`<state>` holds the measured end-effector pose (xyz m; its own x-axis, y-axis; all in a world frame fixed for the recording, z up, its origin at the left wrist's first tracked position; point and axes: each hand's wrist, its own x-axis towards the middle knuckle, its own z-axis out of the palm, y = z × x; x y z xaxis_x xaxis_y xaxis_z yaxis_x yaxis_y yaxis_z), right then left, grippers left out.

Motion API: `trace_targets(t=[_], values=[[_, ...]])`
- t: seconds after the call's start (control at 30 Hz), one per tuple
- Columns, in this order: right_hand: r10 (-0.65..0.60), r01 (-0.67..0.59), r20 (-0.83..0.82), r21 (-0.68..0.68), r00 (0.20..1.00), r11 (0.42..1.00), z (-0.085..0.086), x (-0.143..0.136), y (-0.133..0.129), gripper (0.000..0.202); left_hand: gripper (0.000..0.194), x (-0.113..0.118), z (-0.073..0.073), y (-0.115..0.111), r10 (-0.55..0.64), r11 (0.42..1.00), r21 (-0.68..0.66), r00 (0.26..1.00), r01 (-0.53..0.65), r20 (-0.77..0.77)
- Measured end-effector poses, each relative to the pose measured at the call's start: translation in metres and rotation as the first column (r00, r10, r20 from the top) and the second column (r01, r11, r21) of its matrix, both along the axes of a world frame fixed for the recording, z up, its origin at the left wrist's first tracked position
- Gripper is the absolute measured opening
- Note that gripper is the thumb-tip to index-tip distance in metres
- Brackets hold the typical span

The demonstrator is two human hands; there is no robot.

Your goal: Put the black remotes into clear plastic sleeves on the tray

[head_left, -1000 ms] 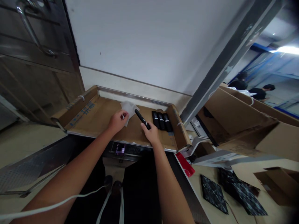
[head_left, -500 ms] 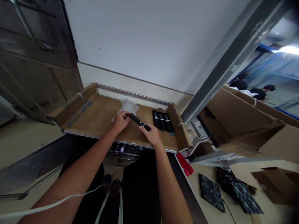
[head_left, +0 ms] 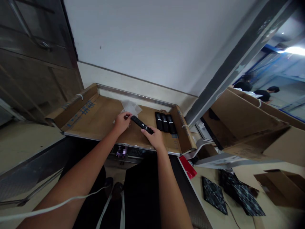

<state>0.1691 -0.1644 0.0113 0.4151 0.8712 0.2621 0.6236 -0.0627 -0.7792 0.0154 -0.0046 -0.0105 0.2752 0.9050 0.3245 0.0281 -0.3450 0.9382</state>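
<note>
A black remote control (head_left: 140,123) with several small buttons is held at a slant above the cardboard-lined tray (head_left: 105,108). My right hand (head_left: 154,137) grips its lower right end, thumb on top. At the remote's upper left end, the fingers of my left hand (head_left: 123,122) are closed against the tip. Behind my left hand lies a crumpled white translucent sheet (head_left: 132,107), partly hidden by it. To the right, three black remotes (head_left: 165,122) with white labels lie side by side on the cardboard.
Raised cardboard walls edge the tray on the left and right (head_left: 183,130). A large open cardboard box (head_left: 250,124) stands to the right. Dark patterned pieces (head_left: 214,194) lie lower right. A lit phone screen (head_left: 121,151) shows below the tray's front edge. People (head_left: 243,85) are in the background.
My left hand has shifted slightly, its fingers staying at the remote's tip. The remote and my right hand are nearly still. The view has moved a little.
</note>
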Motion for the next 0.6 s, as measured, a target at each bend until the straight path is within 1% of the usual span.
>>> trace_targets(t=[0.13,0.23,0.47,0.53,0.6], values=[[-0.035,0.034,0.039,0.019,0.999,0.999,0.001,-0.002,-0.001,0.044,0.019,0.000,0.001,0.002,0.012,0.999,-0.036,0.998,-0.010,0.055],[-0.058,0.057,0.074,0.027,0.996,0.998,0.001,-0.003,-0.001,0.043,0.020,0.000,-0.001,0.003,0.003,1.000,-0.009,0.999,-0.003,0.041],[-0.079,0.069,0.168,0.062,0.983,0.996,0.001,-0.004,-0.001,0.037,0.016,-0.001,-0.001,-0.002,0.052,0.985,0.167,0.998,-0.045,-0.039],[-0.089,0.076,0.189,0.072,0.978,0.994,0.000,-0.004,-0.001,0.037,0.016,-0.002,0.002,-0.006,0.060,0.971,0.235,0.996,-0.044,-0.066],[-0.091,0.076,0.212,0.079,0.973,0.994,-0.002,-0.003,-0.001,0.038,0.016,-0.004,0.006,-0.011,0.076,0.945,0.324,0.992,-0.039,-0.104]])
